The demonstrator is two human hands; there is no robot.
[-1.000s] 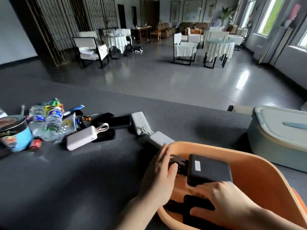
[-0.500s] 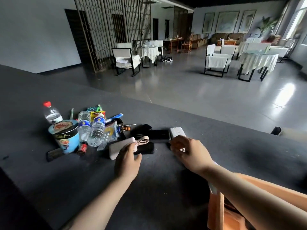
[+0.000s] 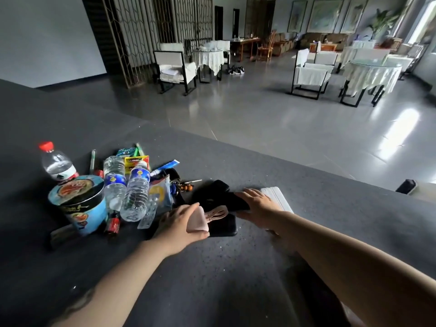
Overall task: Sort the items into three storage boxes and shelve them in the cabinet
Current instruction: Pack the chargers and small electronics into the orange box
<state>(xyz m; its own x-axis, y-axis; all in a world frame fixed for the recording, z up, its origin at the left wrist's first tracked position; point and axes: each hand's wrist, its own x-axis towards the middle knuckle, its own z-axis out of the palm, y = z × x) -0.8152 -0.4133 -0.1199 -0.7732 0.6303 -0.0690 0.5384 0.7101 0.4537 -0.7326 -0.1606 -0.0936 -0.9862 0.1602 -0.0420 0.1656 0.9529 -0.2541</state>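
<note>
Pale pink plastic shows under the left hand [image 3: 181, 224], which half a second ago lay over the near end of the pink power bank [image 3: 197, 220] and has now closed thumb and fingers around it, its looped strap [image 3: 217, 212] trailing toward 2 o'clock. The right hand [image 3: 256, 204] has shifted from the white power bank [image 3: 278, 199] onto the black device [image 3: 232, 199] beside it and rests there palm down, fingers spread, not curled around anything. The orange box seen a moment ago at the lower right has dropped out of view as the head turned.

On the dark grey desk [image 3: 212, 284] the clutter sits at 9 to 10 o'clock from the hands: a blue instant-noodle tub [image 3: 80, 204], two small water bottles [image 3: 128, 187] lying against it, a red-capped bottle [image 3: 56, 164] standing behind, a small red can [image 3: 113, 224] just in front, a blister pack [image 3: 148, 215], snack packets [image 3: 136, 159], a blue tube [image 3: 165, 166] and a bunch of keys with brown beads [image 3: 185, 187]. A flat black phone [image 3: 223, 226] lies under the pink power bank's far end, and another black case [image 3: 218, 186] lies at 11 o'clock from the right hand, so the dark items crowd together between the two hands. Beyond the desk edge the grey floor holds white-draped tables and chairs [image 3: 311, 74].

The pink power bank is a rounded slab, tilted slightly with its gripped end up off the desk. The white power bank lies flat, ribbed along its top, just right of the right hand.
</note>
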